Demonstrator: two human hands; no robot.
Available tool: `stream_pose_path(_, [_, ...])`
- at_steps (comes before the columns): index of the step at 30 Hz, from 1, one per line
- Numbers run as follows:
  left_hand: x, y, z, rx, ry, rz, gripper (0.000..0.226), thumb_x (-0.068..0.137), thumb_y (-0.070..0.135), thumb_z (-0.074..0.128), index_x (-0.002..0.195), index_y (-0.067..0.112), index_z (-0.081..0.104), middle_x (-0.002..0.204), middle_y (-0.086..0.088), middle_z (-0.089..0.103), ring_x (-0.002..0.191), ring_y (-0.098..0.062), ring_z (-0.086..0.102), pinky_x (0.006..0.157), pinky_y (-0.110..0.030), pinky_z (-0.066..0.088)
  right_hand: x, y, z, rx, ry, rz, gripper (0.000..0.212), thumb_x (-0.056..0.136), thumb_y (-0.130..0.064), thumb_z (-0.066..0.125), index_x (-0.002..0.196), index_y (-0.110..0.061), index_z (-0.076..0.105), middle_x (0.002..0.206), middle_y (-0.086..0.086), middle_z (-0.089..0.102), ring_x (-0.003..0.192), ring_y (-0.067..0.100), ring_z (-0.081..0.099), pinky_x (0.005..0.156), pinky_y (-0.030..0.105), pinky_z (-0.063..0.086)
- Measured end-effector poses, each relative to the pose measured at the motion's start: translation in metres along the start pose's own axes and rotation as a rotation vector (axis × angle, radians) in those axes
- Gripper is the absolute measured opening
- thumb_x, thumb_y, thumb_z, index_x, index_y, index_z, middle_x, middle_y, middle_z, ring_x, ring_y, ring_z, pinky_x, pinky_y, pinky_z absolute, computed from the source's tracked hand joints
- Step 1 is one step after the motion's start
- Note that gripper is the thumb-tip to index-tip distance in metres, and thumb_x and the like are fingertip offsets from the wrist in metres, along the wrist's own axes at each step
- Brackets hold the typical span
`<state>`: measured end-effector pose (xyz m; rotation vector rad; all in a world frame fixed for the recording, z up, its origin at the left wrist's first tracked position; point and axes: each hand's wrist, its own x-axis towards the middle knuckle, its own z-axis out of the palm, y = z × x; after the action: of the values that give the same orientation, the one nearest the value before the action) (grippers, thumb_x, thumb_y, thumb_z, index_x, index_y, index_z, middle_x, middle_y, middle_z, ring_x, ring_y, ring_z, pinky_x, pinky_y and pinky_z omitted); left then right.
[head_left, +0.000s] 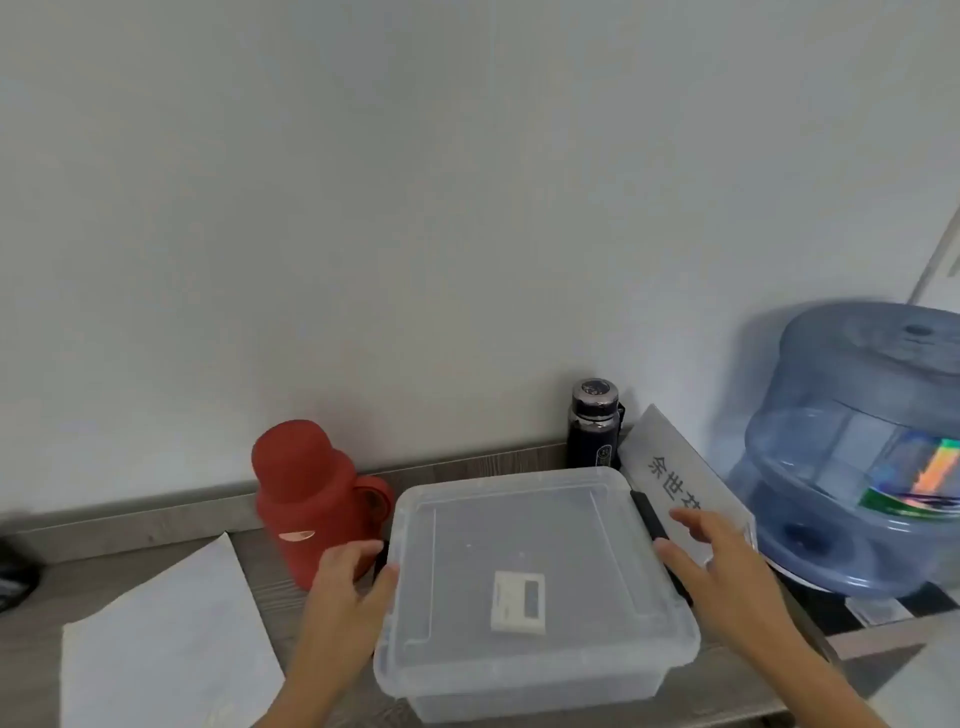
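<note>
Flanking the storage box (519, 530), left grip (348, 577) clasps its edge; right grip (727, 566) hovers, fingers spread.

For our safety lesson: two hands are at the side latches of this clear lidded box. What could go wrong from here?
The red flask stands close behind the left hand, so an outward jerk could topple it. The right hand is spread beside the tilted name sign and might knock it. The small white device, on or under the lid, could slide if the box tips.
</note>
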<state>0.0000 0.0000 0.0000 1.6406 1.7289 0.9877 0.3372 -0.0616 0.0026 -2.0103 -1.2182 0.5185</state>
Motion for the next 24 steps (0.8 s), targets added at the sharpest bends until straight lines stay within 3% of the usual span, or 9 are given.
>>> stream_pose_path(3, [0.013, -0.002, 0.011, 0.063, -0.054, -0.053, 0.044, 0.090, 0.027, 0.057, 0.131, 0.014, 0.048, 0.130, -0.009, 0.048, 0.105, -0.017, 0.048, 0.091, -0.033, 0.041, 0.010, -0.007, 0.009, 0.120, -0.126, 0.061, 0.058, 0.087, -0.035, 0.061, 0.137, -0.020, 0.037, 0.133, 0.005, 0.051, 0.105, 0.017, 0.051, 0.094, 0.049, 0.047])
stream_pose_path(6, [0.018, -0.007, 0.020, -0.020, -0.141, -0.176, 0.056, 0.092, 0.030, 0.054, 0.142, 0.013, 0.034, 0.138, -0.010, 0.046, 0.115, -0.025, 0.049, 0.095, -0.039, 0.041, 0.012, -0.008, 0.020, 0.162, -0.190, 0.142, 0.056, 0.088, -0.034, 0.059, 0.137, -0.019, 0.036, 0.124, 0.005, 0.056, 0.101, 0.020, 0.054, 0.092, 0.047, 0.048])
stream_pose_path(11, [0.022, -0.016, 0.026, -0.192, -0.097, -0.295, 0.053, 0.090, 0.032, 0.057, 0.136, 0.009, 0.042, 0.131, -0.011, 0.054, 0.116, -0.029, 0.053, 0.096, -0.043, 0.046, 0.011, -0.007, 0.026, 0.120, -0.182, 0.150, 0.045, 0.089, -0.034, 0.056, 0.129, -0.017, 0.045, 0.115, 0.003, 0.059, 0.103, 0.025, 0.057, 0.091, 0.050, 0.049])
stream_pose_path(17, [0.020, -0.012, 0.020, -0.221, -0.085, -0.265, 0.032, 0.089, 0.023, 0.060, 0.114, 0.004, 0.056, 0.104, -0.011, 0.065, 0.084, -0.021, 0.062, 0.065, -0.031, 0.050, 0.006, -0.021, 0.021, 0.007, -0.220, 0.109, 0.042, 0.094, -0.030, 0.050, 0.131, -0.013, 0.042, 0.112, 0.004, 0.055, 0.097, 0.021, 0.051, 0.090, 0.043, 0.045])
stream_pose_path(20, [0.011, -0.012, 0.011, -0.212, -0.092, -0.259, 0.024, 0.088, 0.022, 0.060, 0.106, 0.006, 0.057, 0.098, -0.011, 0.065, 0.085, -0.026, 0.062, 0.073, -0.041, 0.054, -0.009, -0.026, 0.022, -0.039, -0.200, 0.092, 0.043, 0.094, -0.029, 0.050, 0.132, -0.011, 0.041, 0.122, 0.011, 0.057, 0.101, 0.027, 0.054, 0.092, 0.045, 0.045])
stream_pose_path(22, [0.002, -0.013, 0.003, -0.194, -0.095, -0.242, 0.026, 0.089, 0.021, 0.058, 0.112, 0.011, 0.050, 0.100, -0.003, 0.060, 0.088, -0.021, 0.059, 0.075, -0.037, 0.050, -0.024, -0.029, 0.024, -0.052, -0.192, 0.083, 0.043, 0.094, -0.028, 0.051, 0.133, -0.012, 0.041, 0.123, 0.011, 0.056, 0.106, 0.030, 0.054, 0.093, 0.046, 0.044])
stream_pose_path(24, [-0.010, -0.018, -0.007, -0.153, -0.090, -0.236, 0.030, 0.091, 0.020, 0.055, 0.118, 0.015, 0.043, 0.101, 0.001, 0.056, 0.090, -0.019, 0.056, 0.077, -0.035, 0.046, -0.041, -0.031, 0.027, -0.065, -0.197, 0.070, 0.041, 0.093, -0.029, 0.051, 0.131, -0.013, 0.042, 0.117, 0.009, 0.058, 0.098, 0.026, 0.054, 0.091, 0.046, 0.046])
